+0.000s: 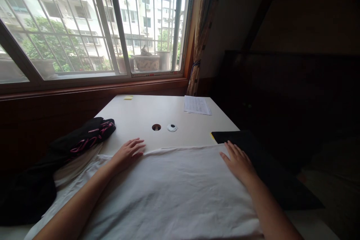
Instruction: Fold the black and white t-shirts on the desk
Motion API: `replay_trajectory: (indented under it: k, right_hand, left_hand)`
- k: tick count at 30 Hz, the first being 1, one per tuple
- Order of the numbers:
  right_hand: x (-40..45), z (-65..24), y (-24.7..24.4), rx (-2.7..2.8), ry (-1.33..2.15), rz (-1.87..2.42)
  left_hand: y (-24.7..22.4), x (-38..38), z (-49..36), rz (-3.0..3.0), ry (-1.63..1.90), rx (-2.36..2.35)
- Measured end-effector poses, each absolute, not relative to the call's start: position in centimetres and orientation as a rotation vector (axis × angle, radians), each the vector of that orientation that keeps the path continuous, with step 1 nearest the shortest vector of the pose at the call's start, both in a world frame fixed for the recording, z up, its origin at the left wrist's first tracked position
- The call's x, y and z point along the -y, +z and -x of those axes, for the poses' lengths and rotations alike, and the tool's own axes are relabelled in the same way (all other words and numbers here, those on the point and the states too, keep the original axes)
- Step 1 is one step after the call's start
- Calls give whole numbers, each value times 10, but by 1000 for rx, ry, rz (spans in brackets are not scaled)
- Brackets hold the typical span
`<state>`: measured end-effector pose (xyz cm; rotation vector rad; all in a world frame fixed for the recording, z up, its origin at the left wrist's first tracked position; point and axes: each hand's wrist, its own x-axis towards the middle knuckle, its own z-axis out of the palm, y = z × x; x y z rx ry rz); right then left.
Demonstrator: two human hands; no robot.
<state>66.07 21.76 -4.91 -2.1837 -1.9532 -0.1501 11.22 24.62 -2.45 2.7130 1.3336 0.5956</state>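
Note:
A white cloth (180, 187), lightly wrinkled, lies spread over the near part of the white table (146, 112). At its far left edge rests my left hand (129, 150), fingers stretched out and apart. My right hand (237, 159) lies flat on the far right corner of the fabric, its fingers extended. Neither hand grips anything that I can see. Beside my right hand, a flat black cloth or mat (270, 172) reaches over the table's right side. The lower part of the white cloth runs out of view.
Dark clothing (92, 135) with pink lettering is heaped at the left. Printed papers (197, 105) and a yellow note (128, 98) lie at the far end. A round cable hole (156, 127) and a round white cover (172, 128) are mid-table. A barred window stands behind.

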Motion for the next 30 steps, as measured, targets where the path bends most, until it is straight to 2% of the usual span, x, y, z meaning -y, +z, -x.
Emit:
replay_trajectory:
  k: [3,6,11,17,24,30]
  right_hand:
    - [-218,-645,-39,1979,-300,2118]
    - [-219,-610,-20,2141,-313,1873]
    - [-231,-528,1,2352,83,1459]
    - [-255,-468,-1,2416,323,1362]
    - [-264,-461,-12,2393,285,1253]
    - [-260,-463,-22,2305,54,1312]
  left_hand:
    - [-11,-239,-127,-2719,665,-1296]
    - [3,-234,-152,-2733,597,-1294]
    - [9,-239,-193,-2703,432,-1334]
    - [-6,-244,-207,-2582,526,-1397]
    - [-18,-243,-206,-2460,655,-1433]
    - [-20,-244,-212,-2430,689,-1528]
